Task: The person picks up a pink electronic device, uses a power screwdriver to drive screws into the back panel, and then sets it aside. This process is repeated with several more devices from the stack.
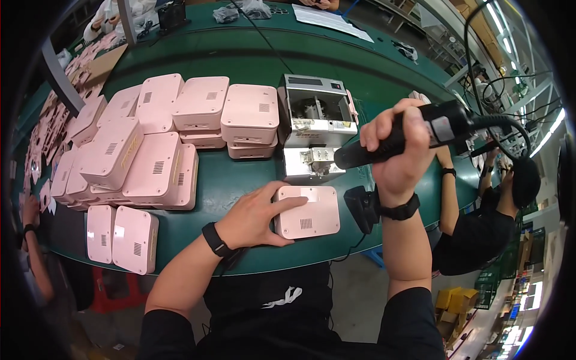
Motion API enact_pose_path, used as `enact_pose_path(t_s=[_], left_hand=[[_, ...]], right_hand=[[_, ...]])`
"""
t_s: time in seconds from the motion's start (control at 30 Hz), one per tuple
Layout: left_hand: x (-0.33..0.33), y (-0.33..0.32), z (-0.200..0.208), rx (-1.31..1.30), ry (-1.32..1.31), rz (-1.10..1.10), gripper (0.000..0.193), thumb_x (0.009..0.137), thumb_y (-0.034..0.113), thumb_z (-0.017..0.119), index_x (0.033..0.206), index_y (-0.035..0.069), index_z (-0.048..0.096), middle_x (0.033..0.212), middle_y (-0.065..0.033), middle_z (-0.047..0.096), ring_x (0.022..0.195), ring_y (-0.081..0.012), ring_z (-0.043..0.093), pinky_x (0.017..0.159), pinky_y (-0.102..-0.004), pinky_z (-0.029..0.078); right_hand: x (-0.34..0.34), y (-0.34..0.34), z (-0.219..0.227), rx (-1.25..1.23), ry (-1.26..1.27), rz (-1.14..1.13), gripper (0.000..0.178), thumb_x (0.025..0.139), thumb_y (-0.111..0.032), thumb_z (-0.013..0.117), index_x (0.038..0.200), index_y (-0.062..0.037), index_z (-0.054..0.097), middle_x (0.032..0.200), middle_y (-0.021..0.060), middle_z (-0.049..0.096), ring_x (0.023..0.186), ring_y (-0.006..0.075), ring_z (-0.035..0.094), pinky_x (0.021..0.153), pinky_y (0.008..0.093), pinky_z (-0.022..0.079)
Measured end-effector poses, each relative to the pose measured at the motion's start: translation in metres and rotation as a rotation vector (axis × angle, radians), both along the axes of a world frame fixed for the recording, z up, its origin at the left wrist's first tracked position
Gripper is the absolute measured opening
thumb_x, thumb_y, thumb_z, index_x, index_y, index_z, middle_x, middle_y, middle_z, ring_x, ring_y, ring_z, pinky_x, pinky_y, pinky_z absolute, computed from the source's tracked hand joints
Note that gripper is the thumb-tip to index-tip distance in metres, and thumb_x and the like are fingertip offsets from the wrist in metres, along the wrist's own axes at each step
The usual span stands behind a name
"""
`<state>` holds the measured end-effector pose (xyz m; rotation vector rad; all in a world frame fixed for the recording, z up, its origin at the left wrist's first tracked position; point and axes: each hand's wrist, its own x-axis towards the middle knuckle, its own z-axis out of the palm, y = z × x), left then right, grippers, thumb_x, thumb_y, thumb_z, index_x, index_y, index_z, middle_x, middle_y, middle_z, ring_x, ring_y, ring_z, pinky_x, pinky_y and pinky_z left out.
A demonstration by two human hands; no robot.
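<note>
My right hand (401,147) is wrapped round a black corded electric screwdriver (363,156), held in the air. Its front end points left and lies over the screw feeder (306,162), a grey metal machine with an open-fronted hopper. Whether the bit touches the feeder, I cannot tell. Below the feeder, my left hand (255,215) grips the left side of a pink plastic box (321,223) lying on the green table. One finger stretches over the box's top, beside a pale label. Screw holes sit at its corners, and a slotted vent is near its lower edge.
Stacked pink boxes (156,165) fill the left of the green table (210,180), with two more (135,240) leaning at its near edge. A black stand (362,209) is beside my right wrist. A co-worker (480,222) works at right; cables hang above.
</note>
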<state>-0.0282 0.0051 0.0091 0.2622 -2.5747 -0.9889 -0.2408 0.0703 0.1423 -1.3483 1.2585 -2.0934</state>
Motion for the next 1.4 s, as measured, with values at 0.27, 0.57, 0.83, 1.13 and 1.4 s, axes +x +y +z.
enact_pose_path(t_s=[0.27, 0.57, 0.83, 1.13, 1.4], left_hand=[[0.003, 0.003, -0.003, 0.005, -0.003, 0.006, 0.077, 0.061, 0.03, 0.086, 0.133, 0.024, 0.057, 0.13, -0.0118, 0.05, 0.116, -0.0326, 0.057, 0.095, -0.0424, 0.05], [0.0, 0.002, 0.0, -0.007, -0.022, 0.005, 0.077, 0.061, 0.028, 0.085, 0.133, 0.023, 0.057, 0.129, -0.0121, 0.05, 0.116, -0.0328, 0.056, 0.095, -0.0421, 0.05], [0.0, 0.003, -0.001, -0.007, -0.011, 0.013, 0.077, 0.061, 0.029, 0.086, 0.133, 0.024, 0.058, 0.131, -0.0124, 0.05, 0.117, -0.0334, 0.056, 0.095, -0.0427, 0.05], [0.001, 0.0, 0.001, -0.016, -0.016, 0.009, 0.08, 0.059, 0.025, 0.087, 0.133, 0.023, 0.057, 0.13, -0.0122, 0.05, 0.117, -0.0331, 0.056, 0.095, -0.0426, 0.05], [0.0, 0.005, -0.001, -0.036, -0.007, 0.019, 0.08, 0.059, 0.025, 0.086, 0.133, 0.023, 0.057, 0.129, -0.0121, 0.05, 0.116, -0.0336, 0.056, 0.096, -0.0427, 0.049]], right_hand=[[0.009, 0.026, -0.012, 0.103, -0.084, 0.08, 0.023, 0.099, -0.028, 0.044, 0.103, -0.0061, 0.048, 0.065, 0.0061, 0.049, 0.049, 0.0159, 0.046, 0.052, 0.0335, 0.042], [0.008, 0.015, 0.003, -0.04, -0.088, 0.045, 0.024, 0.099, -0.029, 0.045, 0.101, -0.0062, 0.049, 0.066, 0.0062, 0.05, 0.049, 0.0162, 0.046, 0.052, 0.0332, 0.042], [0.0, 0.008, -0.013, 0.221, -0.026, 0.066, 0.024, 0.098, -0.031, 0.046, 0.1, -0.0068, 0.05, 0.068, 0.0065, 0.052, 0.05, 0.0175, 0.048, 0.052, 0.034, 0.042], [0.004, 0.015, 0.0, -0.036, -0.118, 0.092, 0.022, 0.097, -0.028, 0.049, 0.097, -0.0057, 0.051, 0.066, 0.0076, 0.052, 0.05, 0.0183, 0.049, 0.052, 0.0349, 0.044], [-0.002, 0.011, -0.003, 0.169, 0.045, 0.023, 0.027, 0.098, -0.032, 0.045, 0.104, -0.0063, 0.048, 0.068, 0.0062, 0.05, 0.049, 0.017, 0.046, 0.053, 0.0338, 0.043]])
